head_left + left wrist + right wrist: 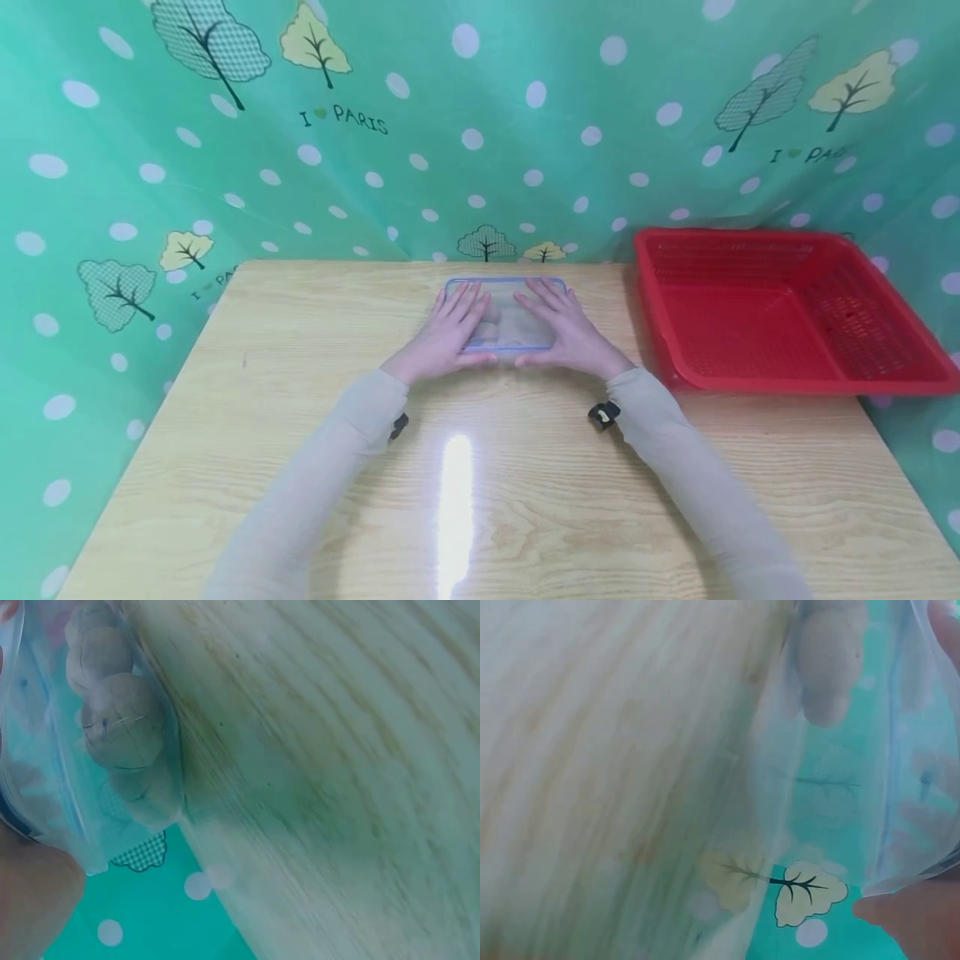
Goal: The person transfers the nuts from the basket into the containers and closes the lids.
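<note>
A clear plastic food container [517, 321] with a blue-edged lid stands near the table's back edge. Through its side in the left wrist view I see several round, pale beige pieces [124, 720] with thin cracks or lines, close together. More pale lumps [829, 660] show through the wall in the right wrist view. My left hand [444, 335] lies across the lid's left part, fingers spread and straight, thumb along the near side. My right hand [576, 335] mirrors it on the right part, its thumb also at the near side.
A red plastic basket [675, 350] with perforated walls stands at the table's back right, to the right of my right hand. Behind the wooden table [315, 333] hangs a green curtain [420, 100] with white dots and trees. A bright light reflection lies on the tabletop.
</note>
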Demonstrator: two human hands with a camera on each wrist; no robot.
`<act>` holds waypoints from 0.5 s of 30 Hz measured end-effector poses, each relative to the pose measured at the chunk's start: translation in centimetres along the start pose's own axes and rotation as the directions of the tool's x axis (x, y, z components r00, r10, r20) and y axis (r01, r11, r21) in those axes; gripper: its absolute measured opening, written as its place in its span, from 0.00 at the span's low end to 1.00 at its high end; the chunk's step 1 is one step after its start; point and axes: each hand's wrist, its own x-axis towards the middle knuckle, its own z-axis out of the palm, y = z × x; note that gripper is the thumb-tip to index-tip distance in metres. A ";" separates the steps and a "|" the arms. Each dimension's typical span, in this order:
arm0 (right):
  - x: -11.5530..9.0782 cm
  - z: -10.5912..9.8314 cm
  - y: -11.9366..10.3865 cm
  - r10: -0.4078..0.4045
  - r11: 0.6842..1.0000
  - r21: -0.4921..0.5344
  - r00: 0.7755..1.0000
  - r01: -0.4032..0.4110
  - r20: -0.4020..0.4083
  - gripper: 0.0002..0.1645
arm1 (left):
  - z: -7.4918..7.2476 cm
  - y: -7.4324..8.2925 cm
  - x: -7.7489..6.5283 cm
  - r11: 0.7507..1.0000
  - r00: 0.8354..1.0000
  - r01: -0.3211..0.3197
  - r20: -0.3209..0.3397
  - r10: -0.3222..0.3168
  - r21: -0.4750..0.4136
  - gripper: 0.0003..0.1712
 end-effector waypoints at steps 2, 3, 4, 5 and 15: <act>0.0 0.0 -0.1 0.012 1.000 0.002 1.000 -0.012 0.001 0.64 | 0.1 -0.1 -0.1 1.000 1.000 0.003 -0.014 -0.003 -0.012 0.54; 0.0 0.0 -0.2 0.021 1.000 -0.004 1.000 -0.021 0.004 0.64 | 0.1 -0.1 -0.1 1.000 1.000 0.002 -0.025 -0.003 -0.022 0.55; 0.0 -0.1 -0.3 0.032 0.999 -0.012 0.999 -0.032 0.009 0.64 | 0.1 -0.1 -0.1 1.000 0.999 0.002 -0.035 -0.003 -0.029 0.55; 0.1 -0.2 -0.4 0.044 0.999 -0.019 0.999 -0.044 0.014 0.63 | 0.2 -0.2 -0.1 0.999 0.999 0.002 -0.046 -0.004 -0.039 0.55; 0.3 -1.0 -1.2 0.131 0.987 -0.103 0.988 -0.122 0.087 0.62 | 0.2 -0.5 -0.2 0.996 0.996 -0.001 -0.090 -0.007 -0.090 0.54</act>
